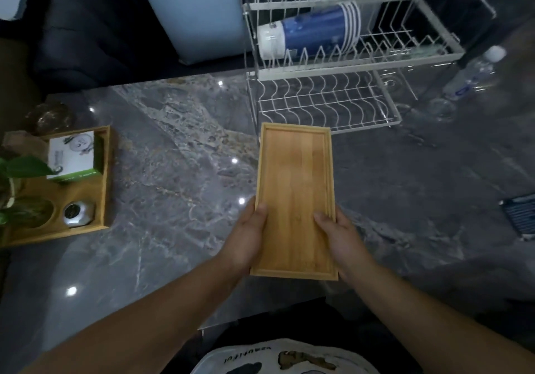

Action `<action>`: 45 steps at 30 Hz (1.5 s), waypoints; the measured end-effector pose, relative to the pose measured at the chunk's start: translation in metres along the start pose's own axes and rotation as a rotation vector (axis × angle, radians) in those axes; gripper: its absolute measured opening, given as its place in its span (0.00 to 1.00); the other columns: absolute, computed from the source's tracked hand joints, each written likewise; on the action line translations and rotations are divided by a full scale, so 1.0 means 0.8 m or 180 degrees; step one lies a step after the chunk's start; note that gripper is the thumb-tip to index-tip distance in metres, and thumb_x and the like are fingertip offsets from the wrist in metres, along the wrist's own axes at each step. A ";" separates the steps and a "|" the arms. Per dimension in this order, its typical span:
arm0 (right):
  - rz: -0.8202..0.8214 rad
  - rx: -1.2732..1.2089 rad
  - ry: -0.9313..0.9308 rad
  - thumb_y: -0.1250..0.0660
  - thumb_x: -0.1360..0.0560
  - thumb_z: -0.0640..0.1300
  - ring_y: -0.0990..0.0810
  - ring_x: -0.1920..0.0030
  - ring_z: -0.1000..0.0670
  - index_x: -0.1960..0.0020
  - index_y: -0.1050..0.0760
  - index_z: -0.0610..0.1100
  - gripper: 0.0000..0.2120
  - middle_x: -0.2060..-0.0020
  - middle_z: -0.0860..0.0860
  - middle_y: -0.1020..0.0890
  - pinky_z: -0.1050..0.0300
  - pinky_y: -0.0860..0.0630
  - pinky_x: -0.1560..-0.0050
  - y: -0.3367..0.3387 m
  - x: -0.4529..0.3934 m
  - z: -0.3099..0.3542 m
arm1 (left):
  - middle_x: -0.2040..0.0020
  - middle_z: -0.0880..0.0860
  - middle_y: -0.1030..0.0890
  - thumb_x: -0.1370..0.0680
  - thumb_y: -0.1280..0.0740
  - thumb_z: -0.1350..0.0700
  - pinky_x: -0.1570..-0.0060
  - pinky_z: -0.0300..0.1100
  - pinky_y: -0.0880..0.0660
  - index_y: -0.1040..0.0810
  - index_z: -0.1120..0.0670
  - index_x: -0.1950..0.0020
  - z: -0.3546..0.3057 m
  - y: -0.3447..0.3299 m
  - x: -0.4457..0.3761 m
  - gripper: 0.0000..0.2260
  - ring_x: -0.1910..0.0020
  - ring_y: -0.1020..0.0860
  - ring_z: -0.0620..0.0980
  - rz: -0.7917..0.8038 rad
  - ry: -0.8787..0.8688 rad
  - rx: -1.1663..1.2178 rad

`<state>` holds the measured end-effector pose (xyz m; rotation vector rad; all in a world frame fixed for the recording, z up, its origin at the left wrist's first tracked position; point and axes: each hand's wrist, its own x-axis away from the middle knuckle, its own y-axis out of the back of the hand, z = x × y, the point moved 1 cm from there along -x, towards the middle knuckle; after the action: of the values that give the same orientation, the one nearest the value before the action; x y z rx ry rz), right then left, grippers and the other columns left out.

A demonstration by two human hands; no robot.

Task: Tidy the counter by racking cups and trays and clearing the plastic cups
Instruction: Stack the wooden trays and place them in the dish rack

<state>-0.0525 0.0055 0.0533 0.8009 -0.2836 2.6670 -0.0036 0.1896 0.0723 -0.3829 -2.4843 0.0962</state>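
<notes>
A long bamboo tray [295, 188] is held flat above the grey marble counter [173, 171], its far end just in front of the dish rack. My left hand [249, 234] grips its near left edge and my right hand [341, 237] grips its near right edge, thumbs on top. The white two-tier wire dish rack [341, 75] stands at the back right. A stack of blue and white cups [312, 32] lies on its side on the upper tier. The lower tier [327, 104] holds nothing.
A second bamboo tray [98, 223] sits at the left with a green and white box [73, 156], a silver object [78, 213] and plant leaves [20, 168]. A water bottle [474, 75] and clear glasses [441, 109] stand right of the rack. A dark blue item [521, 217] lies at the right edge.
</notes>
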 end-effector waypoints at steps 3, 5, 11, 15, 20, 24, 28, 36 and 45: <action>-0.0036 0.0072 0.0026 0.34 0.22 0.52 0.16 0.47 0.49 0.34 0.26 0.55 0.16 0.48 0.54 0.15 0.44 0.19 0.47 0.039 -0.021 0.029 | 0.40 0.48 0.18 0.20 0.43 0.40 0.43 0.52 0.22 0.26 0.42 0.35 -0.016 -0.045 -0.021 0.16 0.44 0.18 0.49 -0.0006 -0.0063 -0.0037; 0.0040 0.0111 0.0041 0.34 0.22 0.53 0.16 0.49 0.50 0.36 0.26 0.57 0.14 0.49 0.55 0.15 0.48 0.17 0.52 0.060 -0.036 0.052 | 0.40 0.48 0.19 0.19 0.45 0.40 0.47 0.47 0.20 0.25 0.41 0.36 -0.028 -0.070 -0.035 0.15 0.45 0.18 0.47 -0.0060 -0.0105 -0.0020; 0.0159 0.0285 0.0103 0.36 0.20 0.44 0.15 0.56 0.53 0.46 0.22 0.51 0.06 0.54 0.53 0.14 0.56 0.20 0.59 0.114 -0.112 0.123 | 0.38 0.53 0.20 0.19 0.46 0.40 0.40 0.61 0.25 0.27 0.46 0.33 -0.070 -0.148 -0.095 0.19 0.41 0.21 0.56 -0.0359 -0.0081 0.0263; 0.0372 0.0352 0.0120 0.34 0.21 0.45 0.14 0.57 0.52 0.47 0.22 0.51 0.05 0.57 0.54 0.13 0.56 0.19 0.60 0.127 -0.169 0.158 | 0.44 0.53 0.16 0.18 0.45 0.41 0.48 0.55 0.20 0.23 0.49 0.37 -0.090 -0.171 -0.140 0.19 0.47 0.17 0.54 -0.0668 -0.0046 0.0492; 0.0564 0.0489 0.0066 0.33 0.23 0.50 0.13 0.57 0.48 0.41 0.23 0.53 0.11 0.58 0.53 0.13 0.47 0.17 0.60 0.124 -0.228 0.193 | 0.51 0.53 0.15 0.17 0.46 0.46 0.63 0.46 0.18 0.23 0.53 0.39 -0.116 -0.180 -0.189 0.17 0.56 0.15 0.48 -0.0831 -0.0184 0.0555; 0.0687 0.0506 0.0028 0.32 0.25 0.51 0.13 0.59 0.48 0.39 0.24 0.56 0.15 0.56 0.52 0.13 0.51 0.19 0.65 0.116 -0.257 0.206 | 0.63 0.50 0.14 0.17 0.46 0.47 0.71 0.41 0.21 0.21 0.54 0.48 -0.125 -0.176 -0.214 0.17 0.65 0.16 0.48 -0.0831 -0.0172 0.0692; 0.0671 0.0576 0.0006 0.33 0.23 0.49 0.15 0.65 0.57 0.43 0.23 0.56 0.09 0.62 0.58 0.14 0.62 0.22 0.73 0.110 -0.276 0.210 | 0.63 0.53 0.14 0.17 0.45 0.47 0.70 0.42 0.20 0.20 0.55 0.50 -0.131 -0.175 -0.231 0.17 0.64 0.15 0.50 -0.0959 -0.0016 0.0755; 0.0619 0.1001 -0.0086 0.32 0.24 0.53 0.15 0.57 0.51 0.37 0.23 0.53 0.16 0.53 0.53 0.15 0.59 0.20 0.67 0.102 -0.306 0.226 | 0.30 0.56 0.26 0.18 0.44 0.44 0.29 0.59 0.36 0.28 0.55 0.30 -0.137 -0.168 -0.265 0.22 0.29 0.31 0.57 -0.0967 -0.0007 0.0649; 0.0482 0.0993 -0.0191 0.33 0.24 0.52 0.17 0.48 0.44 0.29 0.30 0.53 0.24 0.43 0.48 0.18 0.41 0.17 0.53 0.086 -0.333 0.245 | 0.49 0.55 0.15 0.21 0.40 0.41 0.44 0.60 0.23 0.19 0.53 0.45 -0.161 -0.154 -0.295 0.19 0.46 0.19 0.57 -0.1077 0.0129 0.0563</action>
<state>0.2272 -0.1835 0.0575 0.9882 0.0641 2.8749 0.2230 -0.0007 0.0618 0.1099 -2.4395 0.1654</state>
